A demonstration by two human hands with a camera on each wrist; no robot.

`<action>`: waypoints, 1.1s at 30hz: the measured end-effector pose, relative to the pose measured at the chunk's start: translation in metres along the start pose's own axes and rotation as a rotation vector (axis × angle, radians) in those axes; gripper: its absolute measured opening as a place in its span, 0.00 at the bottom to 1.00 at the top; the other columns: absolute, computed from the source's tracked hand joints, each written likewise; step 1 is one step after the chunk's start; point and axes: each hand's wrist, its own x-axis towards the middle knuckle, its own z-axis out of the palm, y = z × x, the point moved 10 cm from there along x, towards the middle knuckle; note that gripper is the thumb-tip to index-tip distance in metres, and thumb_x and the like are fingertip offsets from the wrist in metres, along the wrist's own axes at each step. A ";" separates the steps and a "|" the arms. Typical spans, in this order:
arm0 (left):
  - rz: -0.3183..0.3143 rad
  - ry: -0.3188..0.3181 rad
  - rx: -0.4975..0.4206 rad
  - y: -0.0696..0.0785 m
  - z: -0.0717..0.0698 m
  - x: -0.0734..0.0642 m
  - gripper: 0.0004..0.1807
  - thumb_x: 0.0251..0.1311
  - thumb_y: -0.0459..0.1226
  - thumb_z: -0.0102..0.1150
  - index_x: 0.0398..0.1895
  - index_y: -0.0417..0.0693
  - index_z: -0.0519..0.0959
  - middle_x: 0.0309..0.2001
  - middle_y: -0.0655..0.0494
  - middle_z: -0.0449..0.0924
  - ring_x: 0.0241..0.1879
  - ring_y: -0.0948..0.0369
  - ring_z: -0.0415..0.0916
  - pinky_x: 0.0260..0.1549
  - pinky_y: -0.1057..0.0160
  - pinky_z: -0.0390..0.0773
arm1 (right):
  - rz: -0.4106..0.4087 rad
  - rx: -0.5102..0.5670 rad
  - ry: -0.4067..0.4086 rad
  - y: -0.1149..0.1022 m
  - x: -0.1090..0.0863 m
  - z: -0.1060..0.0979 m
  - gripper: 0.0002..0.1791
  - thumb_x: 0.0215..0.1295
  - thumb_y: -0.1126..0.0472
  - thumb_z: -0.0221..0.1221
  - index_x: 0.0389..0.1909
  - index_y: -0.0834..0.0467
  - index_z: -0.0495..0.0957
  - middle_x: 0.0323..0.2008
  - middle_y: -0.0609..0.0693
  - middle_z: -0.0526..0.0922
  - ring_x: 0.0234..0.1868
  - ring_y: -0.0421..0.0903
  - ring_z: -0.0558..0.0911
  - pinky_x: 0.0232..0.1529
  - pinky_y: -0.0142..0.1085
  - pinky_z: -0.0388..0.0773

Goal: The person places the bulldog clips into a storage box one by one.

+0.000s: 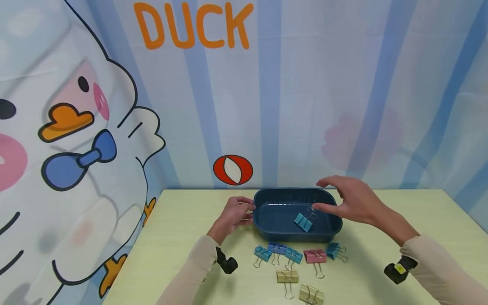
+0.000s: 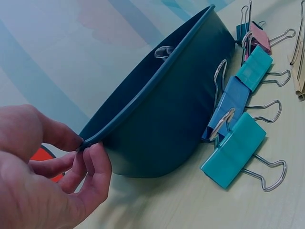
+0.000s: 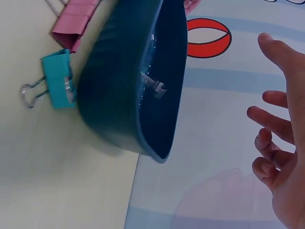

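A dark blue rectangular bin [image 1: 297, 235] stands on the table with a teal binder clip [image 1: 303, 222] lying inside. My left hand [image 1: 237, 214] pinches the bin's left rim between thumb and fingers, as the left wrist view shows close up. Over the bin's right end is my right hand [image 1: 352, 199], thumb and fingers spread apart and nothing between them. In the right wrist view this hand is clear of the bin's rim. Just in front of the bin lie teal clips [image 2: 233, 150], a blue clip [image 1: 277, 248] and a pink clip [image 1: 315, 256].
Nearer the front edge are a gold binder clip [image 1: 287, 276] and a paler gold clip [image 1: 311, 294]. Another teal clip [image 3: 58, 78] sits by the bin's front right corner. Behind the table hangs a printed curtain [image 1: 305, 93] with a duck drawing.
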 end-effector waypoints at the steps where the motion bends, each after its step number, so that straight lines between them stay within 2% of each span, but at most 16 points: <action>1: 0.001 0.000 0.000 0.000 0.000 0.000 0.14 0.71 0.32 0.59 0.56 0.36 0.78 0.42 0.45 0.81 0.29 0.58 0.79 0.33 0.63 0.85 | 0.005 0.005 -0.003 0.001 -0.004 0.000 0.32 0.59 0.40 0.72 0.58 0.55 0.82 0.51 0.50 0.86 0.26 0.34 0.70 0.29 0.37 0.73; 4: 0.003 -0.001 0.002 0.000 -0.001 0.000 0.14 0.71 0.32 0.59 0.56 0.36 0.78 0.42 0.46 0.81 0.29 0.58 0.79 0.36 0.61 0.86 | 0.018 0.011 -0.001 0.002 -0.020 0.001 0.32 0.57 0.38 0.73 0.57 0.52 0.83 0.51 0.48 0.84 0.25 0.32 0.67 0.26 0.34 0.69; 11: -0.007 -0.003 0.004 -0.001 0.000 -0.001 0.14 0.71 0.32 0.59 0.56 0.36 0.78 0.43 0.44 0.81 0.29 0.58 0.79 0.39 0.58 0.86 | -0.018 0.004 0.004 -0.001 -0.068 0.013 0.29 0.53 0.37 0.75 0.53 0.46 0.83 0.51 0.44 0.82 0.24 0.26 0.67 0.24 0.30 0.70; 18: -0.007 -0.005 0.007 0.002 0.001 -0.003 0.14 0.70 0.31 0.59 0.57 0.37 0.78 0.44 0.43 0.81 0.30 0.57 0.79 0.33 0.64 0.85 | 0.027 0.036 -0.071 0.000 -0.107 0.034 0.23 0.57 0.37 0.73 0.48 0.43 0.85 0.44 0.41 0.82 0.22 0.25 0.65 0.23 0.29 0.70; 21: -0.005 -0.010 0.003 0.002 0.000 -0.002 0.15 0.71 0.31 0.59 0.58 0.36 0.78 0.44 0.43 0.81 0.31 0.57 0.79 0.33 0.64 0.84 | 0.057 0.023 -0.112 0.004 -0.116 0.047 0.20 0.59 0.36 0.71 0.46 0.43 0.86 0.42 0.41 0.83 0.22 0.27 0.66 0.24 0.30 0.72; 24: -0.004 -0.013 0.003 0.001 0.000 -0.002 0.15 0.71 0.31 0.59 0.58 0.36 0.77 0.44 0.44 0.81 0.30 0.57 0.79 0.36 0.62 0.85 | 0.076 -0.010 -0.124 0.009 -0.122 0.058 0.19 0.60 0.35 0.70 0.45 0.42 0.87 0.41 0.39 0.83 0.24 0.27 0.71 0.27 0.33 0.77; 29: -0.013 -0.005 0.006 0.000 -0.001 -0.001 0.15 0.71 0.32 0.59 0.58 0.37 0.78 0.45 0.42 0.81 0.31 0.57 0.79 0.37 0.61 0.85 | 0.109 -0.060 -0.088 0.015 -0.125 0.072 0.20 0.58 0.34 0.71 0.45 0.41 0.88 0.43 0.38 0.85 0.32 0.34 0.82 0.33 0.40 0.83; 33: -0.015 -0.005 0.006 -0.002 -0.001 -0.001 0.16 0.71 0.32 0.59 0.59 0.37 0.77 0.47 0.41 0.81 0.31 0.57 0.79 0.38 0.61 0.85 | 0.110 -0.071 -0.032 0.017 -0.124 0.078 0.19 0.56 0.38 0.73 0.44 0.42 0.89 0.42 0.39 0.86 0.35 0.40 0.86 0.34 0.43 0.84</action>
